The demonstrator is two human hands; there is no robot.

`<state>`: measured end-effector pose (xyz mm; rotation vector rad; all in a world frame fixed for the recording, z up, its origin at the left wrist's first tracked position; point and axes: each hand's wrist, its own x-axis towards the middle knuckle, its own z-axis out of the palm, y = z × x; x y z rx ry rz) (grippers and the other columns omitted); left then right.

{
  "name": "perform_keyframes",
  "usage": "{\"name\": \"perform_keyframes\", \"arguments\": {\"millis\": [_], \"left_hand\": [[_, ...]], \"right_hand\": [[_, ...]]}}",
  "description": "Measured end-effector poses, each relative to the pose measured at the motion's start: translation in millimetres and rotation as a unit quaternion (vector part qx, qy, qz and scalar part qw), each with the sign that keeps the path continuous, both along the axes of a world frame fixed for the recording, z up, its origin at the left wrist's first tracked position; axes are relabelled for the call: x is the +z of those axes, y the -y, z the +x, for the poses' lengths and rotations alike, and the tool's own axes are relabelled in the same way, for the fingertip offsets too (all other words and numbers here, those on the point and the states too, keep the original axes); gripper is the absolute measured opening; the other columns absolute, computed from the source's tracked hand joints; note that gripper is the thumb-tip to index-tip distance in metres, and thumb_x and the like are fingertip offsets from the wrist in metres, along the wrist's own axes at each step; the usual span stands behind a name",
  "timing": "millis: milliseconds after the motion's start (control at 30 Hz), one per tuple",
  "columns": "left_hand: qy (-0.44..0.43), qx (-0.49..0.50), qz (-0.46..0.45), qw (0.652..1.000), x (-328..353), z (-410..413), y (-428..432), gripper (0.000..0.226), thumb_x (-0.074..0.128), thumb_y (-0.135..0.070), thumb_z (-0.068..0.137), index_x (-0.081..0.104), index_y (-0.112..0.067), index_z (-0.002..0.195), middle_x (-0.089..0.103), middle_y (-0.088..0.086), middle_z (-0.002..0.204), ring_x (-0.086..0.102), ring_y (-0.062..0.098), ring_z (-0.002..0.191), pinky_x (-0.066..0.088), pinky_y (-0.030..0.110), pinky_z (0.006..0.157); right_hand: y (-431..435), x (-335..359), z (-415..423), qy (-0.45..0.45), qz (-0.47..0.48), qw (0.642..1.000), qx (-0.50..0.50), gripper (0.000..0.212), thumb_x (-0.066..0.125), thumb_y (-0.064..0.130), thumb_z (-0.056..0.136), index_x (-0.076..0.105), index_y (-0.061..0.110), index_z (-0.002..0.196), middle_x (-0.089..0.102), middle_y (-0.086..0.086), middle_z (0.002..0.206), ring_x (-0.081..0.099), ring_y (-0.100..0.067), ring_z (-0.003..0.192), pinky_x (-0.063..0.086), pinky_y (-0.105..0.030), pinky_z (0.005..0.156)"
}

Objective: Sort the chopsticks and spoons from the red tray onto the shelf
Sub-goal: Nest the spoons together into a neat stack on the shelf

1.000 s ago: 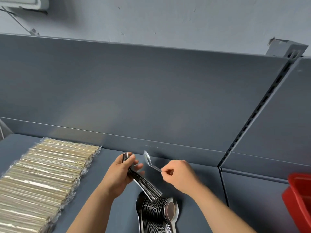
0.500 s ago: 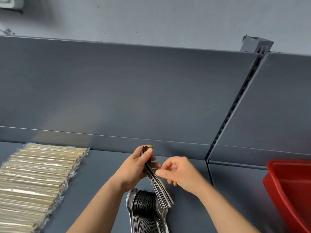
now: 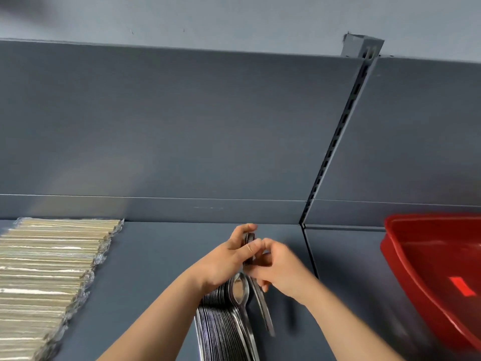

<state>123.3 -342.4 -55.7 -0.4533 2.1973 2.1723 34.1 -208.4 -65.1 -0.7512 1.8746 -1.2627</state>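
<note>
Head view: left hand (image 3: 223,259) grips spoons (image 3: 249,238), right hand (image 3: 282,268) pinches them (blurred); a loose pinch could scatter them over the row (image 3: 221,324).

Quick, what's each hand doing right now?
Left hand: grips a bunch of spoons.
Right hand: curled against that bunch; blur hides whether it grips.

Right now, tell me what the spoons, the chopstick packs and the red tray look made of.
The spoons: polished metal, probably stainless steel; bright mirror glints on the bowl. The chopstick packs: pale wood or bamboo sticks in clear plastic film; crinkled shiny ends. The red tray: likely moulded plastic, glossy, with smooth rounded rim.
</note>
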Motion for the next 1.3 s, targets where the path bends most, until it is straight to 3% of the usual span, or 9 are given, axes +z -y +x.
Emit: {"name": "perform_keyframes", "arguments": {"millis": [67, 267, 367, 500, 600, 833, 1000, 1167, 1300], "left_hand": [[-0.017, 0.055, -0.031, 0.998, 0, 7, 6, 0.05, 0.058, -0.044, 0.085, 0.041, -0.036, 0.132, 0.06, -0.003, 0.118, 0.059, -0.006, 0.105, 0.043, 0.008, 0.087], [0.045, 0.173, -0.182, 0.967, -27, 49, 28, 0.063, 0.077, -0.038, 0.076, 0.052, -0.028, 0.133, 0.051, -0.01, 0.131, 0.041, 0.005, 0.126, 0.031, 0.022, 0.103], [0.057, 0.175, -0.192, 0.964, -42, 61, 25, 0.063, 0.082, -0.031, 0.073, 0.055, -0.025, 0.13, 0.055, -0.009, 0.127, 0.047, 0.005, 0.119, 0.033, 0.021, 0.101], [0.03, 0.182, -0.192, 0.964, -52, 66, 20, 0.053, 0.083, -0.022, 0.073, 0.061, -0.027, 0.121, 0.063, -0.018, 0.111, 0.056, -0.01, 0.104, 0.037, 0.005, 0.089], [0.006, 0.184, -0.166, 0.969, -56, 64, 13, 0.041, 0.079, -0.014, 0.078, 0.063, -0.025, 0.114, 0.068, -0.013, 0.108, 0.061, -0.008, 0.1, 0.044, 0.007, 0.09], [-0.034, 0.178, -0.138, 0.974, -61, 49, 0, 0.024, 0.066, -0.003, 0.087, 0.067, -0.012, 0.109, 0.071, -0.005, 0.107, 0.065, 0.0, 0.099, 0.045, 0.008, 0.087], [-0.047, 0.139, -0.184, 0.972, -64, 44, -5, 0.015, 0.065, -0.017, 0.09, 0.069, -0.021, 0.104, 0.072, -0.008, 0.099, 0.065, -0.003, 0.092, 0.046, 0.008, 0.084], [-0.052, 0.109, -0.188, 0.975, -65, 42, -9, 0.019, 0.075, -0.02, 0.082, 0.071, -0.027, 0.099, 0.071, -0.007, 0.1, 0.065, 0.0, 0.092, 0.047, 0.013, 0.086], [-0.07, 0.17, -0.181, 0.966, -70, 40, -20, 0.014, 0.072, -0.015, 0.085, 0.07, -0.028, 0.091, 0.072, -0.003, 0.089, 0.067, 0.004, 0.084, 0.049, 0.016, 0.082]], "right_hand": [[-7, -6, 7, 0.009, 0.015, 1.0, -0.007, 0.03, 0.074, 0.008, 0.078, 0.046, 0.008, 0.089, 0.059, 0.001, 0.051, 0.05, -0.016, 0.043, 0.046, -0.026, 0.045], [-18, -31, 28, -0.068, 0.12, 0.99, -0.012, 0.033, 0.071, 0.024, 0.077, 0.043, 0.023, 0.093, 0.062, 0.007, 0.05, 0.053, -0.01, 0.041, 0.043, -0.018, 0.045], [-16, -38, 35, -0.117, 0.138, 0.984, -0.004, 0.031, 0.069, 0.028, 0.075, 0.042, 0.027, 0.09, 0.063, 0.013, 0.052, 0.057, -0.009, 0.043, 0.044, -0.016, 0.045], [-13, -41, 40, -0.194, 0.157, 0.968, 0.011, 0.023, 0.066, 0.033, 0.072, 0.049, 0.029, 0.086, 0.066, 0.015, 0.059, 0.058, 0.0, 0.051, 0.043, -0.018, 0.051], [-11, -42, 43, -0.23, 0.157, 0.96, 0.028, 0.021, 0.068, 0.034, 0.072, 0.051, 0.03, 0.084, 0.066, 0.012, 0.062, 0.056, 0.003, 0.053, 0.037, -0.012, 0.048], [-23, -43, 43, -0.174, 0.135, 0.974, 0.042, 0.009, 0.069, 0.034, 0.075, 0.061, 0.032, 0.072, 0.062, 0.009, 0.067, 0.052, 0.0, 0.051, 0.043, -0.017, 0.054], [-31, -40, 40, -0.166, 0.129, 0.977, 0.047, 0.014, 0.075, 0.029, 0.073, 0.064, 0.037, 0.067, 0.063, 0.01, 0.071, 0.057, 0.003, 0.056, 0.045, -0.012, 0.055], [-35, -44, 46, -0.096, 0.108, 0.989, 0.017, 0.009, 0.074, 0.019, 0.078, 0.067, 0.025, 0.079, 0.063, 0.004, 0.068, 0.063, -0.008, 0.052, 0.05, -0.019, 0.05], [-38, -44, 49, -0.079, 0.099, 0.992, 0.002, 0.02, 0.077, 0.018, 0.076, 0.068, 0.021, 0.093, 0.065, 0.003, 0.076, 0.064, -0.009, 0.054, 0.051, -0.018, 0.055]]}}
